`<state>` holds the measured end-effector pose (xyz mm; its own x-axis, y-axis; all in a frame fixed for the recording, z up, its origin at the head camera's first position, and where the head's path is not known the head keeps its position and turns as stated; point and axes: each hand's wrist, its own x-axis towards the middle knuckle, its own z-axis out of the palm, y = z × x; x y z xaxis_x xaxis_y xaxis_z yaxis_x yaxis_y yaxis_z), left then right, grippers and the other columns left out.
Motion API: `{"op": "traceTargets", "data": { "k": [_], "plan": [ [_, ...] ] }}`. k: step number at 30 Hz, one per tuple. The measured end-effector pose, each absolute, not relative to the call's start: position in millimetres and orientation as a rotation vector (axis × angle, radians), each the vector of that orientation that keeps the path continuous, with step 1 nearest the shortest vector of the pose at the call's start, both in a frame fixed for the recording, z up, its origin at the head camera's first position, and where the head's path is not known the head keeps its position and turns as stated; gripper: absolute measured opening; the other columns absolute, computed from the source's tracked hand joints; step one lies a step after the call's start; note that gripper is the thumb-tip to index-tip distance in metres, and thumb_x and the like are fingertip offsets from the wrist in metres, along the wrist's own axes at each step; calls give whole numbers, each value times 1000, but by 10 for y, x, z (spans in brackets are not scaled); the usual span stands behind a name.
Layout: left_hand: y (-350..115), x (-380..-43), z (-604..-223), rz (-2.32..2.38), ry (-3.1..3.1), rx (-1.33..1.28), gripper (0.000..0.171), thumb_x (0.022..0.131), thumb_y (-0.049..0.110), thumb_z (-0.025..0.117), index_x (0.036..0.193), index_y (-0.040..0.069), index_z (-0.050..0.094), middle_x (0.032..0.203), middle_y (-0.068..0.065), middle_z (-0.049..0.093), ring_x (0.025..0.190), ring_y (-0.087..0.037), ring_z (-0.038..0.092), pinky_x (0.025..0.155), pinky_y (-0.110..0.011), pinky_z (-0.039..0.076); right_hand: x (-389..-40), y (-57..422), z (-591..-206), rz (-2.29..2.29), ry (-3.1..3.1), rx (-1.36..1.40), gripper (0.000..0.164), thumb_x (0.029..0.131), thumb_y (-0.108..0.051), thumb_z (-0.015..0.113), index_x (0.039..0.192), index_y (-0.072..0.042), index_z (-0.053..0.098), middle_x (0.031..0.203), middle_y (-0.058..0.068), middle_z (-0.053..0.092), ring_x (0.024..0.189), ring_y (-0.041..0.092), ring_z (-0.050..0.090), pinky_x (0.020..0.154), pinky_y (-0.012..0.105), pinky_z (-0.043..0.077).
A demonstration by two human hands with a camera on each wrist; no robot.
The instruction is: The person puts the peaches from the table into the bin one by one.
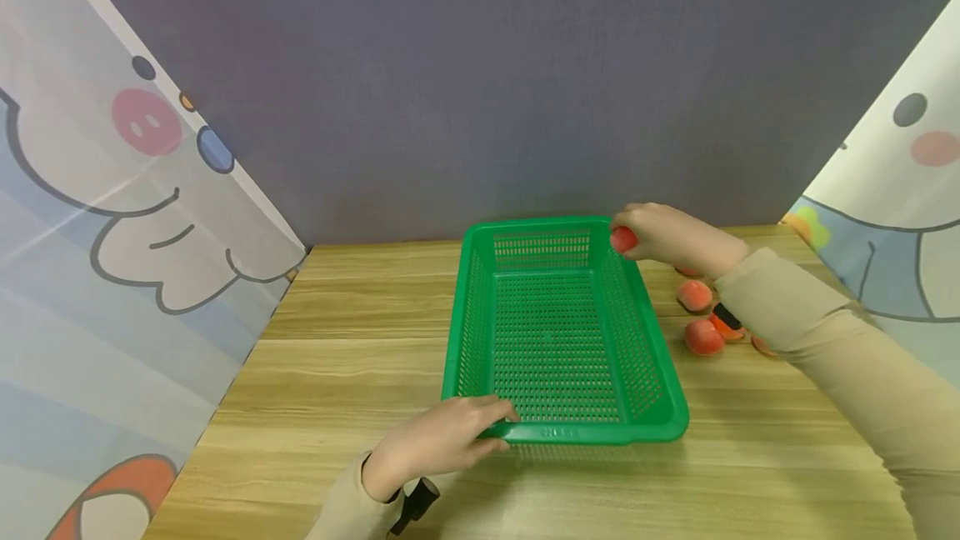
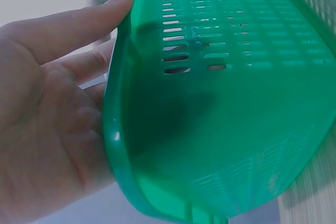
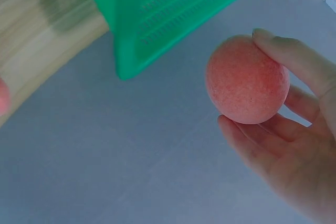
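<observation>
A green plastic basket [image 1: 453,357] with slotted sides and a mesh bottom stands on the wooden table, its inside bare. My left hand [image 1: 442,438] grips its near rim at the left corner; the left wrist view shows the thumb over the rim [image 2: 113,135] and the other fingers outside. At the far right corner, my right hand [image 1: 667,236] holds a reddish peach [image 3: 248,80] between thumb and fingers. In the head view that peach overlaps the basket's rim.
Several more peaches [image 1: 704,337] lie on the table right of the basket, partly hidden by the right forearm. A grey panel [image 1: 480,90] rises behind the table [image 1: 360,315]. Cartoon-printed sheets [image 1: 90,290] flank both sides.
</observation>
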<state>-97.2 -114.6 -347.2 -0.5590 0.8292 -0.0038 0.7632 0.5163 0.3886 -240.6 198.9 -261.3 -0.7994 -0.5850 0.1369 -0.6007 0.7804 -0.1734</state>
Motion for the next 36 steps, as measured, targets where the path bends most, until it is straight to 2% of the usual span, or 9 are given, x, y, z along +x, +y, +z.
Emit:
{"op": "traceTargets", "data": {
  "k": [13, 24, 36],
  "plan": [
    [-1163, -961, -3481, 551, 2582, 1353, 20, 85, 18, 59, 103, 12, 55, 96, 4, 58, 75, 2, 48, 65, -8, 39, -2660, 1560, -2522, 339, -2908, 1028, 27, 72, 0, 65, 97, 6, 60, 92, 17, 59, 76, 26, 53, 64, 36, 45],
    [-1171, -962, -3476, 566, 2572, 1344, 19, 85, 17, 60, 102, 11, 55, 96, 3, 58, 75, 2, 48, 64, -9, 39, -2831, 1232, -2563, 414, -2939, 1066, 25, 74, -1, 63, 98, 5, 61, 94, 16, 60, 77, 25, 54, 67, 34, 45],
    [-1153, -961, -3525, 529, 2604, 1388, 19, 85, 20, 60, 102, 12, 55, 94, 5, 58, 77, 2, 51, 65, -7, 39, -2962, 855, -2746, 461, -3100, 1014, 32, 79, -4, 63, 110, 4, 57, 107, 17, 56, 87, 25, 52, 72, 32, 45]
  ]
}}
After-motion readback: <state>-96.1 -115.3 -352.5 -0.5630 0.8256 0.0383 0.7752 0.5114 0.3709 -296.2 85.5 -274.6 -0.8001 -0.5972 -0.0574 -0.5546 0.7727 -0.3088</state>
